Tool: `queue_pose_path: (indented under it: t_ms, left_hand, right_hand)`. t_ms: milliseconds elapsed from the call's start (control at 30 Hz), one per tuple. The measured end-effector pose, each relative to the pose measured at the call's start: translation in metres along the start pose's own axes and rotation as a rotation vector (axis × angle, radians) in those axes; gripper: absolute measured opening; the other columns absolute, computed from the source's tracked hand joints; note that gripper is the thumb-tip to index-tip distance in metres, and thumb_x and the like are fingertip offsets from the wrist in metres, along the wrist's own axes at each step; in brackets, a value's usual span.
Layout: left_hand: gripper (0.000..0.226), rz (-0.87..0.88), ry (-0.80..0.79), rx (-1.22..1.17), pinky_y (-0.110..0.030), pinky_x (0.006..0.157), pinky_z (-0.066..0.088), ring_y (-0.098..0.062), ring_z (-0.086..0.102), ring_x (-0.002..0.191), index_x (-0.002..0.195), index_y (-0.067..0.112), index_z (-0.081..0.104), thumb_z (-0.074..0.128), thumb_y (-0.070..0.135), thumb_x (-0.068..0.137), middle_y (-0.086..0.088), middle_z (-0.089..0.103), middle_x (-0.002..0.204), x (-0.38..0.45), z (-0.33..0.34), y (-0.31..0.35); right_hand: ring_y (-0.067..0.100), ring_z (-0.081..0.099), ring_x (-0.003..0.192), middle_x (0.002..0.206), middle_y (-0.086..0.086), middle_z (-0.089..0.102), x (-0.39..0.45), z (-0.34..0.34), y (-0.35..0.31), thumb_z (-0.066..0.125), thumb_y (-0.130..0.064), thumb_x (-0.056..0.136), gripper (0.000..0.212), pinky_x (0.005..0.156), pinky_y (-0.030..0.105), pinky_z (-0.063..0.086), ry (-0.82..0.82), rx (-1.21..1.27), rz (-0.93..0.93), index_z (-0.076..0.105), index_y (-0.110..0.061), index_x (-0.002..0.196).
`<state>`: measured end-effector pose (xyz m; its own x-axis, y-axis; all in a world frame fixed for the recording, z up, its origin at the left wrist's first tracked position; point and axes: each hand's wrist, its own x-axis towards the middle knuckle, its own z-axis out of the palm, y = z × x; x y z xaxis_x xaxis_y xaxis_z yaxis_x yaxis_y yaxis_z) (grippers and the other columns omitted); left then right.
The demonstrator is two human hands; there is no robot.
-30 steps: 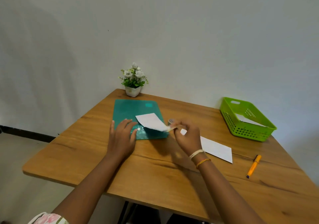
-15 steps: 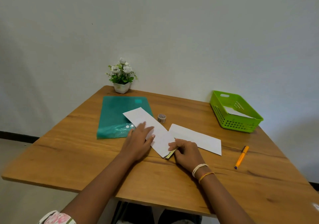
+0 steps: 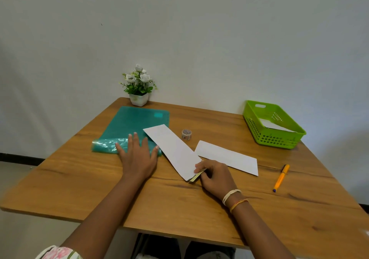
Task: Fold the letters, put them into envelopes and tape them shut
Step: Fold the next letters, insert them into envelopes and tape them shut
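**Letter held at the near middle of the tabletop**

We look down on a wooden tabletop (image 3: 179,202) pushed against a plain pale wall (image 3: 199,29). Its near edge and left edge lie bare, and the broad near strip of wood gives us the most open room. The right side narrows between an orange pen (image 3: 281,178) and a green basket (image 3: 273,125) at the far right, which holds white paper.

Our left hand (image 3: 137,157) lies flat, fingers spread, on the near end of a teal plastic folder (image 3: 133,129) at the far left. Our right hand (image 3: 215,177) pinches the near corner of the folded letter (image 3: 172,149), thumb on top, fingers curled beneath; a thin dark-edged piece shows under that corner, and we cannot tell what it is. The letter runs slantwise from the folder's right edge to the right hand.

Just right of it lies a white envelope (image 3: 227,157), its near left corner touching the right hand. A small tape roll (image 3: 186,134) stands between letter and envelope, at their far ends. A potted plant (image 3: 138,88) sits at the far edge beyond the folder.
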<state>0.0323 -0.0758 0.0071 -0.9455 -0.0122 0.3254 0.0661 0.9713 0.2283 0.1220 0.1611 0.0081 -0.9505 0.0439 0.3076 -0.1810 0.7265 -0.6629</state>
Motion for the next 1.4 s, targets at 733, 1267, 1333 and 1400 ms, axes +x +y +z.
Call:
queue_pose_path:
  t_ms: [733, 1267, 1333, 1400]
  left_hand:
    - [0.056, 0.472, -0.313, -0.347, -0.045, 0.119, 0.001, -0.006, 0.026, 0.142, 0.137, 0.035, 0.051, 0.053, 0.059, 0.086, 0.013, 0.039, 0.15, -0.025, 0.008, 0.062]
    - [0.029, 0.404, -0.225, -0.442, -0.043, 0.119, 0.012, -0.01, 0.042, 0.135, 0.121, 0.029, 0.065, 0.047, 0.03, 0.098, 0.01, 0.057, 0.137, -0.027, 0.008, 0.065]
    - [0.03, 0.413, -0.238, -0.439, -0.043, 0.118, 0.016, -0.011, 0.04, 0.136, 0.124, 0.03, 0.062, 0.046, 0.03, 0.099, 0.011, 0.054, 0.139, -0.027, 0.009, 0.065]
    - [0.032, 0.424, -0.263, -0.444, -0.042, 0.117, 0.019, -0.012, 0.038, 0.138, 0.127, 0.031, 0.06, 0.045, 0.029, 0.099, 0.011, 0.052, 0.141, -0.028, 0.009, 0.065]
  right_hand:
    - [0.023, 0.053, 0.121, 0.133, 0.003, 0.059, 0.036, -0.051, 0.032, 0.063, -0.035, 0.087, 0.044, 0.099, 0.032, 0.044, -0.133, -0.412, 0.262, 0.057, -0.023, 0.129]
    - [0.022, 0.061, 0.094, 0.098, 0.005, 0.069, 0.02, -0.027, 0.005, 0.055, -0.031, 0.09, 0.025, 0.075, 0.029, 0.049, 0.151, -0.402, 0.196, 0.07, -0.014, 0.1]
    - [0.018, 0.059, 0.082, 0.087, 0.0, 0.067, 0.026, -0.018, -0.008, 0.061, -0.034, 0.088, 0.016, 0.063, 0.022, 0.043, 0.069, -0.225, 0.284, 0.067, -0.019, 0.089]
    - [0.017, 0.052, 0.075, 0.073, -0.004, 0.054, 0.035, -0.009, -0.019, 0.066, -0.038, 0.085, 0.022, 0.052, 0.021, 0.031, -0.038, -0.207, 0.363, 0.054, -0.021, 0.077]
